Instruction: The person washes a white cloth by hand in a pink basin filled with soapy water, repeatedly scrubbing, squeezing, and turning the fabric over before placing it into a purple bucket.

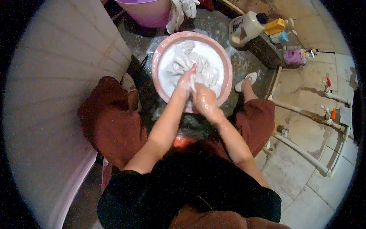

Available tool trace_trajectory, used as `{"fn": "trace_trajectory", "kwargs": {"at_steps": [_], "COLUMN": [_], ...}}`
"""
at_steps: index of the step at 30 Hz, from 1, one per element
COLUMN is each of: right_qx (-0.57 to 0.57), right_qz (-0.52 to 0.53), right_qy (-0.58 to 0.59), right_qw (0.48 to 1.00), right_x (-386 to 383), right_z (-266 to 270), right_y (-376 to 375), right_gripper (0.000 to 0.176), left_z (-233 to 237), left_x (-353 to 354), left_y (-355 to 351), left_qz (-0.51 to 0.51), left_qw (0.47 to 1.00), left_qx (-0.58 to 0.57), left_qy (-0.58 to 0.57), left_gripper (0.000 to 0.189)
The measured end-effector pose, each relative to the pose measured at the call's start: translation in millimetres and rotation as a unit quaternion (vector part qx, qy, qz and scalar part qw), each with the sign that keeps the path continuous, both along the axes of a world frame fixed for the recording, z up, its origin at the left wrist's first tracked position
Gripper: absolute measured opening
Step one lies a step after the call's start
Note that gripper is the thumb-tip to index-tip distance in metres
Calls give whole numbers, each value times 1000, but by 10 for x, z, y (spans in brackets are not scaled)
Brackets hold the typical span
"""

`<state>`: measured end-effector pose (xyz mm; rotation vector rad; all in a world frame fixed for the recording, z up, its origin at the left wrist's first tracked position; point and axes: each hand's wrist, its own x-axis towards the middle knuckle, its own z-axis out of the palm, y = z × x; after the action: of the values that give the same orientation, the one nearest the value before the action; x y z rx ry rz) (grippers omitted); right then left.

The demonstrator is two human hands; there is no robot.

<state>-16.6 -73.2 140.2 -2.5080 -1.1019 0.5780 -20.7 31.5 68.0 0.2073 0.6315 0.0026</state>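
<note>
The scene is dimly to moderately lit, and the direction of the light source cannot be told. Brightest tones are found toward twelve o'clock, in the white suds [166, 70], where texture is partly washed out. Glints are thrown by the wet floor [244, 61], and soft shadows are cast beside the pipes at three o'clock. Straight lines are bowed by wide-angle distortion, corners are blacked out, and dark areas are speckled with grain.

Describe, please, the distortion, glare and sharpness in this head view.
Head view: strong fisheye bending inside a round black border; white suds in the round pink plastic basin look nearly washed out; wet glints on the dark grey floor; soapy bare hands slightly soft.
</note>
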Motion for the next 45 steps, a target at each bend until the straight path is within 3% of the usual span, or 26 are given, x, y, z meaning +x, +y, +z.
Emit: {"fn": "trace_trajectory", "kwargs": {"at_steps": [2, 5, 7, 8, 10, 13, 15, 17, 19, 21, 23, 26, 28, 29, 30, 31, 32, 33, 34, 35, 37, 39, 41, 42, 43, 45], "right_qx": [74, 163, 93, 91, 225, 251, 313, 194, 218, 285, 363, 264, 118, 4, 8, 9, 113, 217, 231, 230, 292, 262, 182, 252, 255, 239], "right_qz": [23, -20, -263, -265, -241, -143, -86, -293, -314, -303, -126, -203, -268, -197, -154, -155, -200, -239, -306, -303, -250, -247, -198, -273, -271, -264], "right_qy": [-41, -86, 62, 68, -120, 26, -21, -11, 135, 63, -62, 88, 48, 19, 3, 0, -27, -52, 43, 42, 144, 250, 47, 192, 191, 12], "right_qw": [996, 983, 958, 958, 937, 957, 945, 936, 914, 907, 921, 939, 955, 980, 988, 988, 973, 945, 923, 924, 912, 899, 962, 908, 909, 934], "right_x": [-248, 148, 905, 828, 736, -136, -8, 542, 961, 638, 200, 285, 867, 1063, 1115, 1152, 1187, 1204, 1132, 1127, 1053, 964, 1098, 1282, 1393, 1523], "right_z": [42, -672, -751, -783, -767, -194, -716, -827, -820, -473, -398, -443, -811, -809, -795, -732, -628, -488, -181, -211, -189, -152, -407, -723, -699, -658], "right_y": [68, 61, 72, 47, 107, 179, 55, 66, -117, 7, 68, 109, 41, -69, -164, -174, -181, -168, -102, -49, 81, 126, 178, 91, 23, -62], "right_gripper": [24, 26, 30, 30, 29, 25, 21, 19, 20, 21, 18, 21, 28, 33, 32, 32, 31, 31, 34, 34, 40, 48, 43, 33, 33, 28], "left_z": [-137, -764, -1186, -981, -265, -269, -306, -229, -15, -492, -456, -501, -592, -638, -334, -13, 280, 421, 254, 77, 91, 95, 29, 244, 216, 106], "left_x": [-76, 132, 304, 194, 105, 3, -112, -33, 188, 280, 151, 167, 324, 389, 362, 356, 321, 310, 360, 378, 315, 228, 210, 144, 162, 191], "left_y": [44, -377, -734, -732, -584, -498, -459, -460, -639, -523, -323, -318, -456, -512, -475, -340, -162, -60, -70, -101, -165, -317, -493, -480, -472, -482], "left_qz": [-10, 37, 154, 153, 111, 67, 13, -7, 112, 88, 79, 110, 173, 193, 128, 128, -35, -192, -198, -195, -107, -64, -16, -39, -37, -48], "left_qw": [999, 995, 987, 987, 992, 989, 971, 953, 985, 993, 992, 993, 981, 973, 958, 958, 879, 729, 587, 588, 722, 759, 388, 381, 380, 735], "left_qx": [-3, -3, -6, -5, 31, 133, 238, 299, 107, 67, 17, 50, 80, 109, 249, 249, 465, 644, 776, 775, 675, 645, 920, 922, 923, 675], "left_qy": [-53, -92, -47, -40, 50, 10, -25, -41, 73, -34, -94, -15, 40, 58, 68, 65, 100, 130, 122, 123, 104, 67, 48, 50, 50, 43], "left_gripper": [50, 42, 32, 32, 32, 32, 32, 32, 37, 37, 38, 39, 40, 40, 45, 45, 45, 45, 44, 44, 53, 54, 52, 53, 53, 48]}}
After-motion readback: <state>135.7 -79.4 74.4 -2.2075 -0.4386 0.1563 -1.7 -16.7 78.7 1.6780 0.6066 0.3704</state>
